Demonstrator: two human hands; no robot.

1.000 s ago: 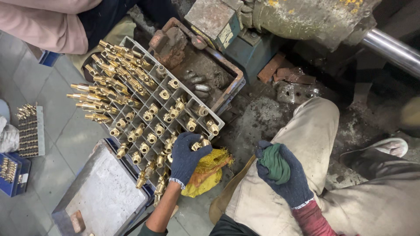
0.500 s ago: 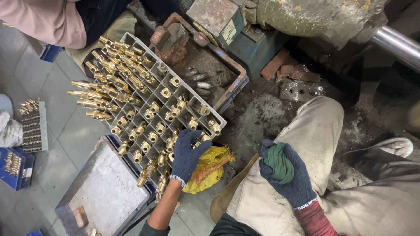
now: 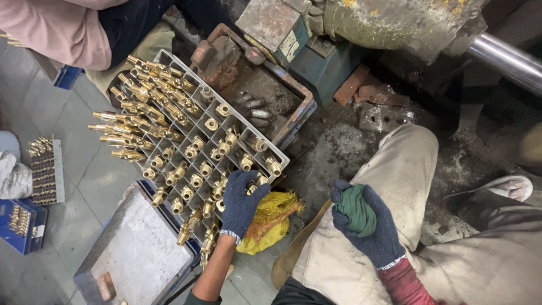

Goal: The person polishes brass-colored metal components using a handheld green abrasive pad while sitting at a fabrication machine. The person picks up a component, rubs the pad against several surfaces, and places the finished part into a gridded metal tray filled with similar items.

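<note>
Dozens of brass fittings sit in the cells of a grey grid tray that's tilted on the floor between a rusty metal box and a flat grey slab. From where I'm watching, my left hand in its dark blue glove is down on the near corner of the tray, fingers curled in over a fitting in one of the last cells. I can't tell if they've really closed on it or are just resting there. My right hand is up on my knee, clamped around a wadded green cloth. A yellow rag is bunched just beside the left wrist, right under the tray's corner.

If I were doing this bit carefully, I'd say pinch the fitting by its body and lift it straight up out of the cell, since the dividers are tight and a tilted pull would likely jam it or knock the neighbour loose. The longer pieces piled at the far end look heavy, so probably best not to lean on the near edge.

Another person in a pink sleeve is at the top left, and a small blue box of similar parts sits off to the side
</note>
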